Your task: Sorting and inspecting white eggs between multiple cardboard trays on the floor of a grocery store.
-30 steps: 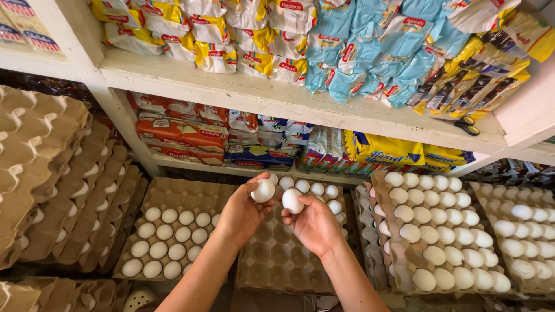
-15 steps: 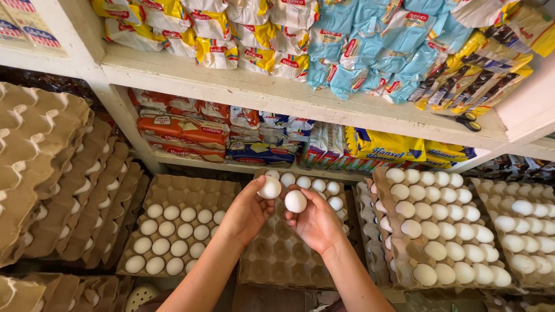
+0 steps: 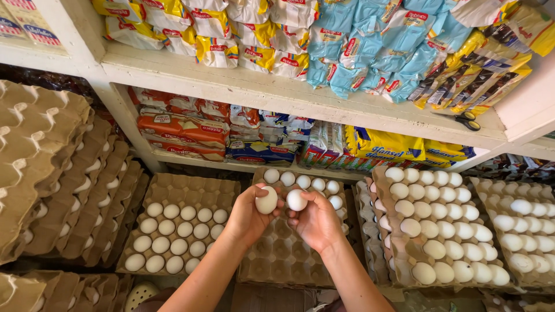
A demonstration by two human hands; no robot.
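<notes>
Above a nearly empty brown pulp egg tray (image 3: 289,254), the left hand (image 3: 245,216) and right hand (image 3: 317,219) each curl closed around one smooth white egg (image 3: 266,200) (image 3: 296,200), which look light, thin-shelled and fragile, best cradled gently round the middle.

Snack packets (image 3: 300,34) on white shelf (image 3: 243,86)

Open cells of the brown cardboard egg tray (image 3: 272,254) lie free beneath both hands; the white wooden shelf edge (image 3: 260,86) overhangs above, and tall stacked tray piles (image 3: 52,173) flank the left.
</notes>
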